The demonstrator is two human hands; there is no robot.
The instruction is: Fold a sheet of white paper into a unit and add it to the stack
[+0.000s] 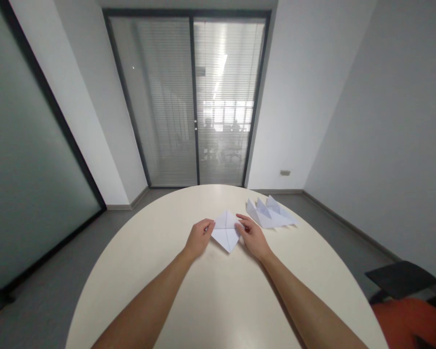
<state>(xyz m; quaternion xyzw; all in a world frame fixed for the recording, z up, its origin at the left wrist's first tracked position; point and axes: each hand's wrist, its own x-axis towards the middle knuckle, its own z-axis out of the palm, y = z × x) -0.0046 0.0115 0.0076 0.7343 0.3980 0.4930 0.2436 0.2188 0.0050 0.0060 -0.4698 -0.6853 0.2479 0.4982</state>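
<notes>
Between my hands is a sheet of white paper folded into a diamond (226, 237), with crease lines crossing at its middle. My left hand (199, 237) pinches the left corner, thumb and fingers closed on it. At the right corner, my right hand (252, 236) grips the paper between thumb and curled fingers, its index finger reaching over the upper right edge. The lower point of the diamond faces me. Just beyond my right hand stand several folded white paper boats (271, 213), set close together with their peaks up.
The round cream table (138, 271) fills the space before me. An orange chair (410, 320) with a black armrest (401, 278) stands at the lower right. Past the table is a glass door (196, 97) with blinds, with walls on both sides.
</notes>
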